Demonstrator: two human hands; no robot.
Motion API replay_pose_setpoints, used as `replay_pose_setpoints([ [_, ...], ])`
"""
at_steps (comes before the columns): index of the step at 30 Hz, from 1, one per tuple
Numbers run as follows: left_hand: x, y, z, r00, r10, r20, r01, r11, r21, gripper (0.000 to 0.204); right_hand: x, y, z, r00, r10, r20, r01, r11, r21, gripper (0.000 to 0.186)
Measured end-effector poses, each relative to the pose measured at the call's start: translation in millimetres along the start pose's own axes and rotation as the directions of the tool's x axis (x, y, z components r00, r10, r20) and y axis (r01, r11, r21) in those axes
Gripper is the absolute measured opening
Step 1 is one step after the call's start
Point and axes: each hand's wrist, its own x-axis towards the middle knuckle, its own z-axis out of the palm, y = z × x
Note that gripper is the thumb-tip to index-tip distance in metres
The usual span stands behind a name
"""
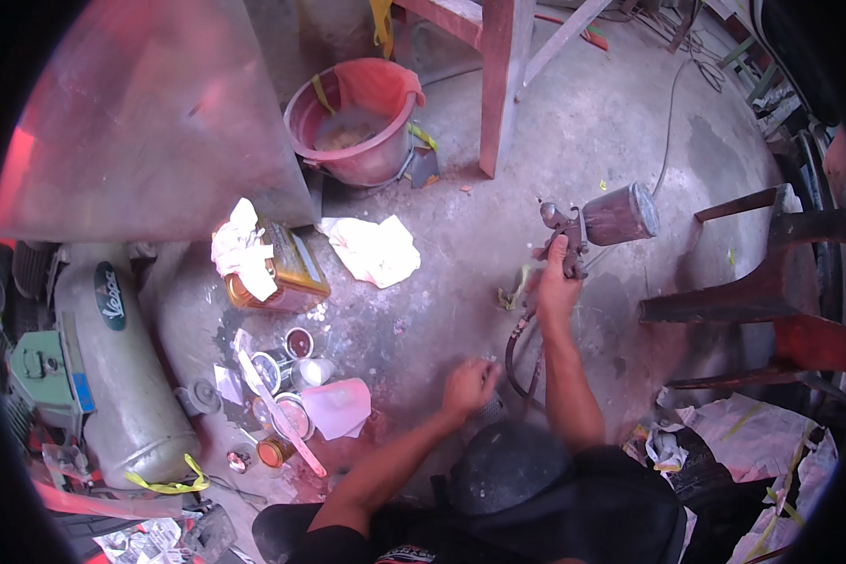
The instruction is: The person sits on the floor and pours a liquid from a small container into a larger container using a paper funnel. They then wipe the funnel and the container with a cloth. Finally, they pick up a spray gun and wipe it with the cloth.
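Note:
A spray gun [564, 230] with a stained metal paint cup [620, 214] is gripped in my right hand [556, 287], held out to the right above the floor. Its hose [514, 352] curves down from the handle between my arms. Lower and to the left, my left hand [470, 385] has its fingers curled in; whatever they may hold I cannot make out. Left of that hand stand a cup of dark red paint [299, 343], a white cup [315, 373], several small cans, and a long pale stirring stick [287, 418] lying across them.
A pink bucket [362, 169] stands at the far side beside a table leg [494, 103]. White crumpled cloth [374, 252] lies near a yellow metal can [301, 273]. At left is a grey air tank [127, 376]; at right, a dark red chair [724, 305] and paper sheets [752, 432].

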Motion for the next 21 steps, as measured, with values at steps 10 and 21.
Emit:
replay_pose_setpoints([
  [10, -86, -87, 76, 0.888, 0.421, 0.187, -0.448, 0.883, 0.142, 0.033, 9, -100, 9, 0.976, -0.188, 0.111, 0.179, 0.98, 0.088, 0.05],
  [21, -83, -87, 83, 0.908, 0.34, 0.243, -0.38, 0.914, 0.14, 0.031, -3, -128, 4, 0.944, -0.301, 0.135, 0.241, 0.909, 0.341, 0.051],
])
